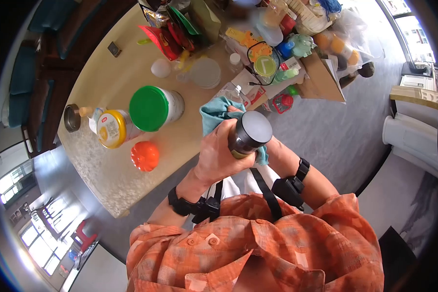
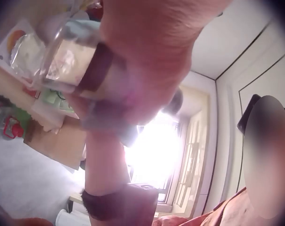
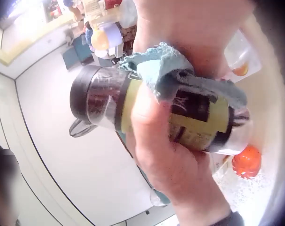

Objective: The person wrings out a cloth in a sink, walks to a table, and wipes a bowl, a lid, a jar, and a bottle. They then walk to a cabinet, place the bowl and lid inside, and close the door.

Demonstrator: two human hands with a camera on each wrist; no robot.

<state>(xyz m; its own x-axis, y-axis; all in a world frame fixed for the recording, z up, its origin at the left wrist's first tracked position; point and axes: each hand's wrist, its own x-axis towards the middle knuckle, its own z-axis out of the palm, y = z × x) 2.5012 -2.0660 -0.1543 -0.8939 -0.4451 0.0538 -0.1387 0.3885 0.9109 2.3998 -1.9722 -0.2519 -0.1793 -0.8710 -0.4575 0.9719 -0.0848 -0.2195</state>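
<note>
A clear jar with a dark lid [image 1: 257, 127] and a yellow and black label [image 3: 194, 117] is held above the table's near edge. My left hand [image 1: 224, 152] curls its fingers around the jar's body; in the right wrist view the left hand [image 3: 163, 141] crosses the label. The right hand [image 1: 276, 150] is behind the jar, gripping a teal cloth [image 1: 218, 115]. That cloth [image 3: 163, 68] lies against the jar's side in the right wrist view, under the right hand [image 3: 194, 33]. Most of the right fingers are hidden.
On the table [image 1: 107, 180] stand a green-lidded tub [image 1: 149, 108], a yellow-lidded can [image 1: 111, 129], an orange-red lobed object [image 1: 145, 156] and a metal tin [image 1: 72, 118]. Bags, bottles and a cardboard box [image 1: 321, 80] crowd its far right side.
</note>
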